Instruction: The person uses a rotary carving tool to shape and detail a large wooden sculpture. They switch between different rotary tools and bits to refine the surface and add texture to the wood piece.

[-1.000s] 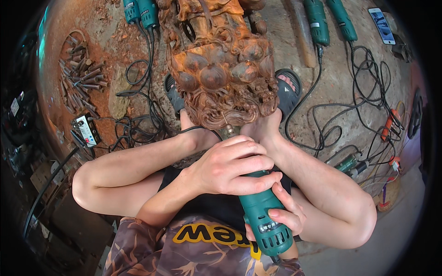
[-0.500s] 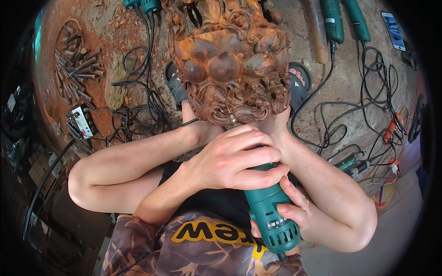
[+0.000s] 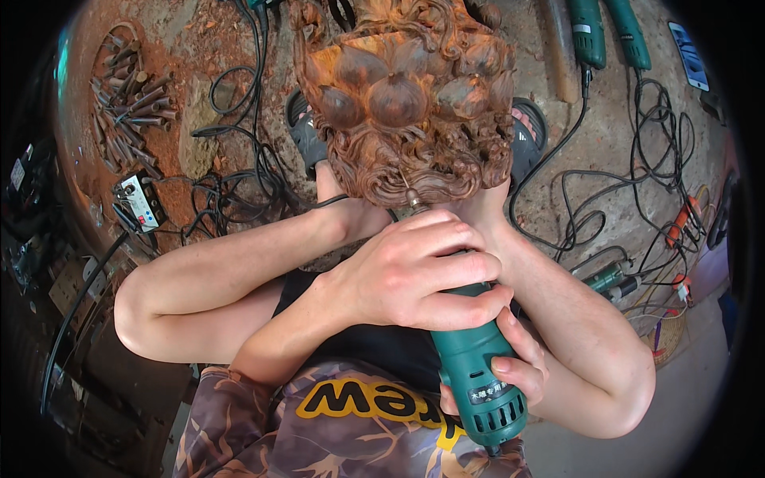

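Observation:
A green die grinder (image 3: 470, 358) lies slantwise over my lap, its thin bit (image 3: 412, 199) pointing up against the lower edge of a carved brown wooden piece (image 3: 398, 99). Scrolls and rounded bosses in relief cover the wood. My left hand (image 3: 430, 275) wraps over the grinder's front end, close to the bit. Farther back, my right hand (image 3: 522, 362) closes around the grinder's body, its palm hidden behind the tool. Whether the bit is spinning I cannot tell.
The carving stands between my sandalled feet (image 3: 526, 139). At left lie a pile of carving bits (image 3: 139, 103) and a power strip (image 3: 143, 203). Black cords (image 3: 239, 187) tangle on both sides. More green grinders (image 3: 588, 36) and a phone (image 3: 688, 56) lie at the upper right.
The grinder and both hands have shifted slightly to the right in the picture. The carving and the floor things shift a little too, so the view itself has moved. Both grips stay the same.

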Demonstrator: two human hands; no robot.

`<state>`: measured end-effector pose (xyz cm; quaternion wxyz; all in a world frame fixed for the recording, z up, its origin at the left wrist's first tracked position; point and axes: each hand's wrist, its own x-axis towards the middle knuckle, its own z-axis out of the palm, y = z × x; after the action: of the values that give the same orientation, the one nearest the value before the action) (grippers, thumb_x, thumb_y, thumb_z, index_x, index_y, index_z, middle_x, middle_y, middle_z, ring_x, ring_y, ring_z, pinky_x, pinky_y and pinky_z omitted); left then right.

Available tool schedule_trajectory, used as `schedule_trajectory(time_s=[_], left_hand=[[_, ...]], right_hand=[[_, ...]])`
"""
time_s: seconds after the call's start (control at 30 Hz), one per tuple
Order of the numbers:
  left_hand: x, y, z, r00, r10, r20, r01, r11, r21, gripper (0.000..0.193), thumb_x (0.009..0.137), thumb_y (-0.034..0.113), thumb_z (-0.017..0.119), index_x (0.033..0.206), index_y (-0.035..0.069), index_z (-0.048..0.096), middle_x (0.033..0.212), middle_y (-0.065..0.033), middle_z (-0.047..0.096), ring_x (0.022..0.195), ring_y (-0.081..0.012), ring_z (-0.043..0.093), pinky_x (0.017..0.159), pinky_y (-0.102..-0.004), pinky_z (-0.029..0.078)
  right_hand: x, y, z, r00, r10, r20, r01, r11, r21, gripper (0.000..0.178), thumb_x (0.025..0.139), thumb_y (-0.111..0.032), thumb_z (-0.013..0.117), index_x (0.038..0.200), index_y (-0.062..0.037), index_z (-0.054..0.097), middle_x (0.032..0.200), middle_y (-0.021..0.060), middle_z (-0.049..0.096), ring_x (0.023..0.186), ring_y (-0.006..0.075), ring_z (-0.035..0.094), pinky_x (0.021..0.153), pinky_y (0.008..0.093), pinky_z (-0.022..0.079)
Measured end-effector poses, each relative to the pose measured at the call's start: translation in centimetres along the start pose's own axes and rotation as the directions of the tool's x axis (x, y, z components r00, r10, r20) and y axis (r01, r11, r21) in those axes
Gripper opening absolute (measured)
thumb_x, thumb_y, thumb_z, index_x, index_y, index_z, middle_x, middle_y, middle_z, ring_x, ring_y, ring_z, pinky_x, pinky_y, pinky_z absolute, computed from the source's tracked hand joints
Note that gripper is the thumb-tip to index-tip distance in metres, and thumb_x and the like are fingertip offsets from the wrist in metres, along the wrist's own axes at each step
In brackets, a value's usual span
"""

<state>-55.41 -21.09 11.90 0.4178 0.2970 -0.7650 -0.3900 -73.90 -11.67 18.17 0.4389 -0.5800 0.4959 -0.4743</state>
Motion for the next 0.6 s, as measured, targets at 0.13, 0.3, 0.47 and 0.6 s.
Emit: schedule_trajectory(time_s=[0.13, 0.3, 0.47, 0.6], left_hand=[[-0.1, -0.2, -0.1, 1.000, -0.004, -0.018, 0.004, 1.000, -0.010, 0.026, 0.076, 0.013, 0.091, 0.098, 0.017, 0.078, 0.094, -0.0020, 0.070, 0.081, -0.0216, 0.069, 0.062, -0.0316, 0.050], [0.0, -0.1, -0.1, 1.000, -0.006, -0.021, 0.005, 0.999, -0.036, 0.026, 0.075, 0.013, 0.091, 0.097, 0.017, 0.078, 0.094, -0.0020, 0.070, 0.081, -0.0217, 0.069, 0.062, -0.0316, 0.050], [-0.1, 0.0, 0.0, 0.999, -0.002, -0.045, 0.001, 1.000, -0.024, 0.024, 0.074, 0.015, 0.083, 0.097, 0.015, 0.076, 0.093, -0.0008, 0.065, 0.085, -0.0205, 0.067, 0.067, -0.0315, 0.051], [-0.3, -0.3, -0.3, 0.999, 0.017, -0.045, -0.019, 0.999, -0.048, 0.024, 0.076, 0.016, 0.089, 0.098, 0.015, 0.078, 0.094, -0.0034, 0.070, 0.079, -0.0221, 0.069, 0.061, -0.0311, 0.050]], right_hand=[[0.4, 0.3, 0.1, 0.999, -0.034, 0.026, 0.035, 0.999, -0.020, 0.055, 0.070, -0.011, 0.102, 0.111, -0.0052, 0.065, 0.136, 0.0328, 0.066, 0.115, 0.0560, 0.070, 0.085, 0.0495, 0.068], [0.4, -0.8, 0.0, 0.998, 0.056, 0.024, -0.056, 0.998, -0.002, 0.053, 0.069, -0.007, 0.101, 0.111, -0.0059, 0.066, 0.135, 0.0321, 0.067, 0.116, 0.0553, 0.070, 0.088, 0.0492, 0.068], [0.5, -1.4, -0.1, 0.995, 0.081, 0.053, -0.080, 0.997, -0.017, 0.055, 0.067, -0.006, 0.101, 0.110, -0.0080, 0.068, 0.136, 0.0307, 0.068, 0.119, 0.0528, 0.070, 0.091, 0.0476, 0.067], [0.6, -1.6, 0.3, 0.995, 0.079, 0.056, -0.078, 0.997, -0.020, 0.054, 0.067, -0.006, 0.100, 0.111, -0.0079, 0.068, 0.137, 0.0307, 0.067, 0.121, 0.0522, 0.069, 0.093, 0.0472, 0.066]])
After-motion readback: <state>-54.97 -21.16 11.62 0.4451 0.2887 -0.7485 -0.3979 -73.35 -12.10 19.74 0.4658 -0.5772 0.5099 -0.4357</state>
